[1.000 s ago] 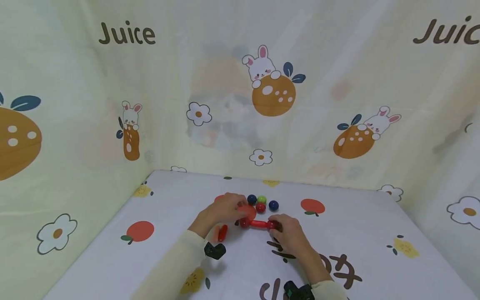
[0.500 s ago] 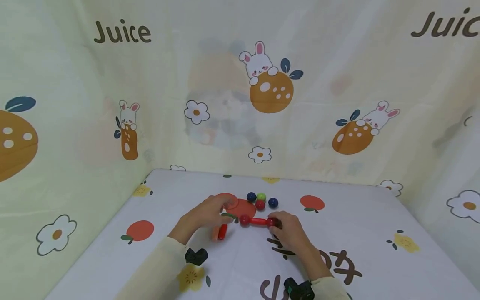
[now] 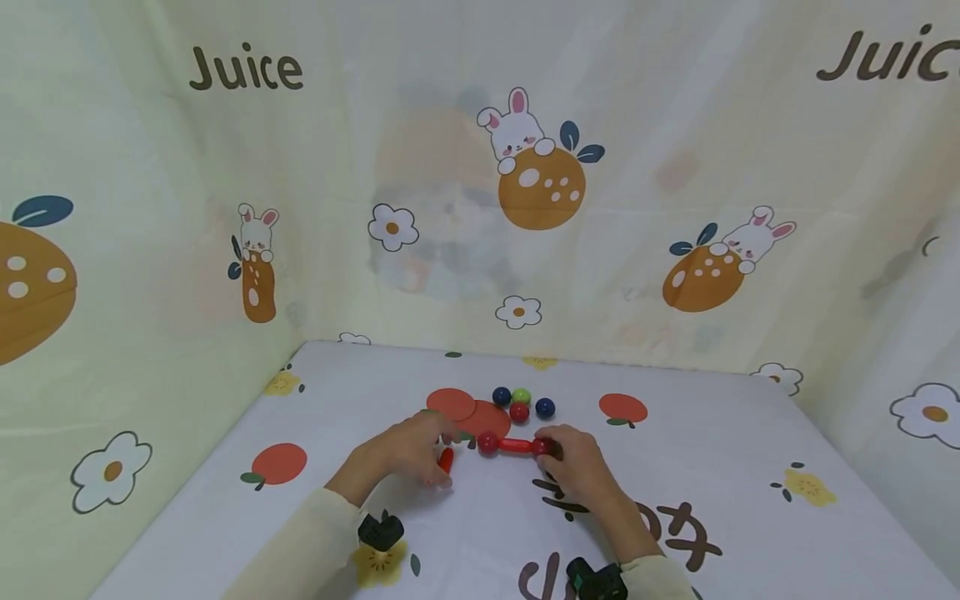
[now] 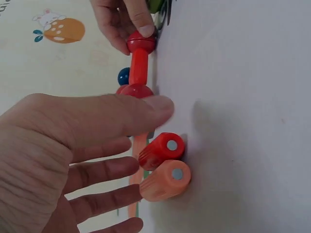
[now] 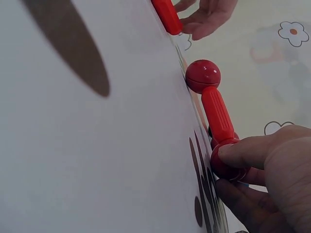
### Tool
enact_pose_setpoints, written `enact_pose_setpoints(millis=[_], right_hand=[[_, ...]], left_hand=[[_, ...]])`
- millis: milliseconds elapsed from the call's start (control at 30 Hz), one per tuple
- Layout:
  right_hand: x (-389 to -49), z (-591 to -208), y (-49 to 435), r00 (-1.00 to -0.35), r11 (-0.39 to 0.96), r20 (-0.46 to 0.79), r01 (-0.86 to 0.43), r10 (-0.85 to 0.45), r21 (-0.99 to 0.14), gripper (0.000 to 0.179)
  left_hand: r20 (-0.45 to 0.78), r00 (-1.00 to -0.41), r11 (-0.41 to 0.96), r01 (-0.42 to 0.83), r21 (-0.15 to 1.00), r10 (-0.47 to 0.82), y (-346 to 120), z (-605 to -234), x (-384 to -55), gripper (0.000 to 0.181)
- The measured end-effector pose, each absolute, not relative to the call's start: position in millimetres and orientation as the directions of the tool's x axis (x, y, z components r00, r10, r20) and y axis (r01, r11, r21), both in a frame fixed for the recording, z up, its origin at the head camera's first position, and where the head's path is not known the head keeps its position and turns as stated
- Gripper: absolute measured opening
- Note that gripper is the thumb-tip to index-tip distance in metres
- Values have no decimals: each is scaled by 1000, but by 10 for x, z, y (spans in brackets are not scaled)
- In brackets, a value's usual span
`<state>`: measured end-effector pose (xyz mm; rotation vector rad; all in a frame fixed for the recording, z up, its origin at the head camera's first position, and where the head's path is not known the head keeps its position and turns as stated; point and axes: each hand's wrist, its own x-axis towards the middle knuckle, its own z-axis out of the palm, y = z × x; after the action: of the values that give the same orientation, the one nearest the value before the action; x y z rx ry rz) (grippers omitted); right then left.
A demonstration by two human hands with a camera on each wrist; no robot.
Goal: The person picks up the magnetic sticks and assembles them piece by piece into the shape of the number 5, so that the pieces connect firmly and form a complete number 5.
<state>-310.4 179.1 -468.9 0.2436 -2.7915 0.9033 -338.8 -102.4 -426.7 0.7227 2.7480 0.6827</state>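
My right hand (image 3: 577,462) grips a red ball (image 5: 224,162) between thumb and fingers. A short red ribbed rod (image 5: 217,112) joins it to a second red ball (image 5: 203,76), and the piece lies sideways on the white cloth. To the left, my left hand (image 3: 401,454) spreads over two loose rods, thumb out straight and fingers apart. In the left wrist view these are a red rod (image 4: 163,149) and an orange rod (image 4: 166,182), each with a silvery disc on its end. Fingertips overlap the orange one's edge. The left hand hides the orange rod in the head view.
Behind the joined piece sit loose balls: a dark blue one (image 3: 501,396), a green one (image 3: 521,397), a red one (image 3: 519,413) and another dark blue one (image 3: 545,408). A printed curtain (image 3: 450,183) rises behind the cloth-covered table (image 3: 675,458).
My left hand has moved away from the joined piece's left ball, leftward and toward me, down over the loose rods. My right hand stays on its ball.
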Motion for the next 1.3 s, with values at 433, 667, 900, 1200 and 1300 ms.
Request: enact_pose_setpoints(millis=[433, 667, 900, 1200, 1300], right_hand=[[-3078, -4688, 1793, -969, 796, 232, -209, -89, -568, 39], [-3081, -4689, 1798, -968, 796, 236, -212, -90, -567, 39], [-3091, -4674, 1800, -966, 800, 242, -215, -90, -560, 39], [-3100, -4683, 1805, -968, 795, 233, -213, -93, -568, 39], [-3109, -4691, 1802, -968, 797, 230, -213, -95, -565, 39]], left_hand=[[-111, -848, 777, 413, 476, 518, -1002, -4313, -3375, 52], [-97, -855, 766, 399, 505, 509, -929, -4340, -3378, 52], [-54, -833, 729, 449, 517, 551, -853, -4301, -3360, 41], [3, -811, 685, 496, 533, 585, -784, -4304, -3341, 42], [13, -810, 681, 501, 534, 586, -762, -4311, -3332, 42]])
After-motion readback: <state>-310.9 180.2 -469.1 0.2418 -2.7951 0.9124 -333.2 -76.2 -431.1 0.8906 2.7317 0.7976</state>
